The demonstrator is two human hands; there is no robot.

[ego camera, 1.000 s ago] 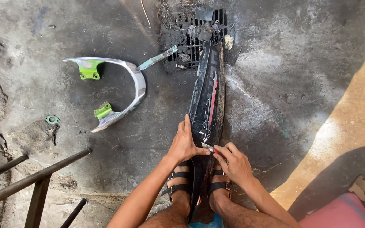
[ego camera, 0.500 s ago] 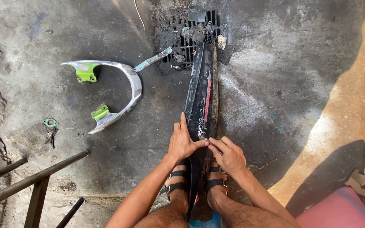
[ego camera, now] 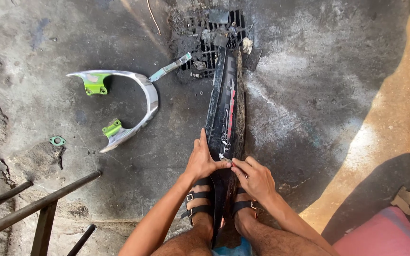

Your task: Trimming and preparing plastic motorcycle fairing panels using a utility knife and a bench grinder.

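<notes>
The person is gripping a long black panel (ego camera: pixel 226 118) between sandalled feet. The left hand (ego camera: pixel 204 160) is lying flat on it, fingers spread; the right hand (ego camera: pixel 255 178) is pinching a sticker edge, hardly lifted, just beside the left thumb. Most of the sticker is staying stuck beyond the fingertips. Farther left, a curved silver bar (ego camera: pixel 143 102) is lying.

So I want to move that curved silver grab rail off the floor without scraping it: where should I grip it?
Probably at the middle of the curved silver grab rail, coming from above. It lies flat on the concrete floor, open side to the left, so the bend looks balanced and bare, away from the green brackets at both ends.
</notes>
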